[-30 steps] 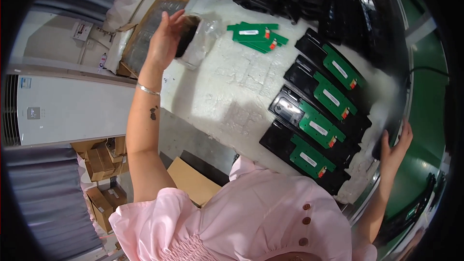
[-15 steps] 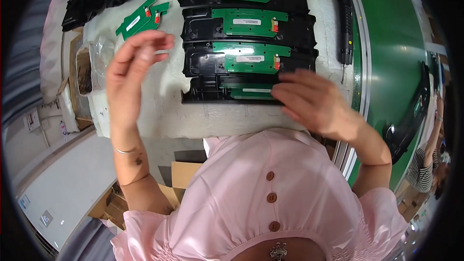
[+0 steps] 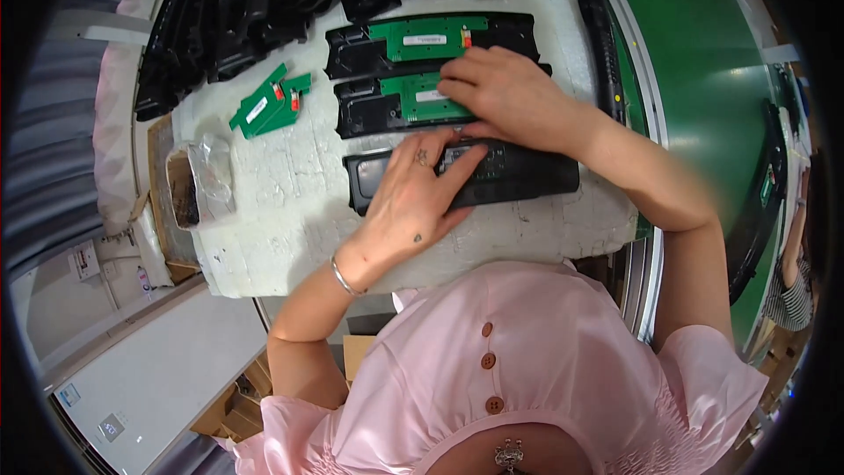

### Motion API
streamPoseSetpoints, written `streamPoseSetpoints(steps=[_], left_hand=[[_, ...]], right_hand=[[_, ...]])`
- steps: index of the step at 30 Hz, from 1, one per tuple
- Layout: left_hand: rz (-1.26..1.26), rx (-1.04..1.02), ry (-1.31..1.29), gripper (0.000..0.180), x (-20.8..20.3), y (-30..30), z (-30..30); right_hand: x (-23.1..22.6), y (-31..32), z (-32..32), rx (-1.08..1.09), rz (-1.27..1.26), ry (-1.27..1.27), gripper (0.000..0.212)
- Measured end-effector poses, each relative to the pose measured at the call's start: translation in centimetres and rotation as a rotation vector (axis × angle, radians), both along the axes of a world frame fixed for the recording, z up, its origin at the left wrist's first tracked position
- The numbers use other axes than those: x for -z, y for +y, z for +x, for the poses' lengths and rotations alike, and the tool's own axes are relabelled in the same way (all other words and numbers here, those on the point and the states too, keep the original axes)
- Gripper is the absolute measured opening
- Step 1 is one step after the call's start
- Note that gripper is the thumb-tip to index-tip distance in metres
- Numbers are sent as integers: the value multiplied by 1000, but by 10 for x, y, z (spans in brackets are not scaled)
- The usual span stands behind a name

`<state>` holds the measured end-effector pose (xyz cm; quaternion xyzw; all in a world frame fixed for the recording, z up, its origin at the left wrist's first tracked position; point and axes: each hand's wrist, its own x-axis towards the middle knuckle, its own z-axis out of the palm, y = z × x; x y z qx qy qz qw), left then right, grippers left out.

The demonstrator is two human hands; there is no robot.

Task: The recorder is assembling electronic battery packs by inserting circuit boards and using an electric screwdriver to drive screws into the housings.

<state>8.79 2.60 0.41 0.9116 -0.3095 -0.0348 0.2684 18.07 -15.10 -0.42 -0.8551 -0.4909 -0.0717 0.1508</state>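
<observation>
A black plastic panel [image 3: 536, 178] lies nearest me, its smooth face with a dark window turned up. My left hand [image 3: 418, 185] is closed on it, thumb across the face and fingers at the far edge. My right hand [image 3: 519, 101] reaches over the middle black panel [image 3: 360, 113], fingers apart and bent above its green circuit board [image 3: 422, 107]. Its thumb is near the far edge of the nearest panel; whether it touches is unclear. Beyond lies another black panel [image 3: 352, 57] with a green circuit board [image 3: 400, 40] facing up.
Two loose green circuit boards [image 3: 268, 110] overlap left on the white foam-like mat [image 3: 290, 237]. Beside them stands a small box [image 3: 183, 189] with clear plastic. Many black parts [image 3: 237, 13] crowd the back left. A green surface [image 3: 703, 123] runs along the right.
Both hands have come in over the panels, the left one from near the loose boards. The nearest panel now shows its smooth face instead of a green board. The whole view has shifted.
</observation>
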Motion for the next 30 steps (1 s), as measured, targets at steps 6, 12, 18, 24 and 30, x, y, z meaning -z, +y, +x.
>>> streamPoseSetpoints(steps=[6,12,18,24,30], left_hand=[[32,22,14,60,-1,1,-1],[74,16,-34,66,-4,-1,12],[-198,-128,-182,60,-20,26,29],[-167,-178,-48,83,-57,70,37],[143,-86,155,74,-40,62,18]], right_hand=[[-25,-1,30,130,-53,139,37],[9,8,63,166,-24,-91,65],[-1,5,53,192,134,-7,64],[-35,0,-19,24,140,265,59],[-47,-5,-19,-2,-50,565,77]])
